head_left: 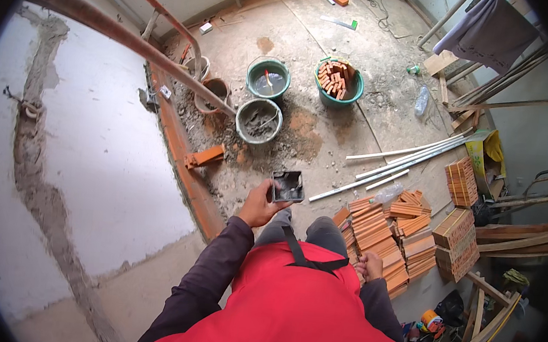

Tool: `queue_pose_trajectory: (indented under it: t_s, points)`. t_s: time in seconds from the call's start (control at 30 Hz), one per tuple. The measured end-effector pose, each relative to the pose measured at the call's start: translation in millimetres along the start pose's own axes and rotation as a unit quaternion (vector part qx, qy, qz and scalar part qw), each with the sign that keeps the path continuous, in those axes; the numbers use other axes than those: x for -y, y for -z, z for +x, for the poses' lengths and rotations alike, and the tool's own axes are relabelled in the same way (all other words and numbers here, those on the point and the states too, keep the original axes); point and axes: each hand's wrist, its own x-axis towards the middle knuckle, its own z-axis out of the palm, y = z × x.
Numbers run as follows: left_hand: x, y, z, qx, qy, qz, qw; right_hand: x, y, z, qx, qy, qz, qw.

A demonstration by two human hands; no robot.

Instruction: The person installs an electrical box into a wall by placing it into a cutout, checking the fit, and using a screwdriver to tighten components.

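My left hand (256, 205) grips a dark, square, open-topped electrical back box (289, 186) by its left side, out in front of my knees. The inside of the box faces up. By my right thigh hangs my right hand (370, 265), its fingers curled; whatever they hold, if anything, is hidden. Beyond it lie stacks of long orange clay tiles or bricks (372, 235). Ahead of the box stands a bucket of grey mortar (257, 139), a tool handle leaning in it.
A green water bucket (249, 85) and a green bucket of brick pieces (357, 93) stand farther off. White pipes (412, 158) lie to the right. Scaffold poles (122, 39) cross the left, beside a white wall with a rough channel (35, 179). An orange block (205, 156) lies near the wall's foot.
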Motion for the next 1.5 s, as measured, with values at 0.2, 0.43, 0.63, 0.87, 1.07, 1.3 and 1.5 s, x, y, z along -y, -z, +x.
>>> queue_pose_trajectory:
  t_s: [0.2, 0.43, 0.63, 0.87, 1.07, 1.3, 1.5]
  points:
    - [52, 52, 62, 0.000, 0.050, 0.130, 0.990, 17, -43, 6, 0.050, 0.084, -0.099, 0.990]
    - [50, 60, 156, 0.038, 0.172, 0.046, 0.983, 107, -104, 35, 0.042, -0.032, -0.124, 0.991]
    - [78, 23, 260, 0.030, 0.230, -0.102, 0.967, 182, -154, 118, 0.034, -0.079, -0.123, 0.989]
    - [65, 0, 381, 0.015, 0.232, -0.158, 0.960, 308, -154, 180, 0.053, -0.071, -0.170, 0.982]
    - [8, 45, 518, 0.057, 0.227, -0.081, 0.969, 409, -150, 207, -0.042, -0.164, -0.202, 0.965]
    - [20, 132, 642, -0.041, 0.136, -0.074, 0.987, 558, -243, 248, 0.010, -0.157, -0.300, 0.941]
    - [47, 208, 752, -0.121, 0.174, -0.116, 0.970, 745, -398, 307, -0.025, -0.047, -0.391, 0.919]
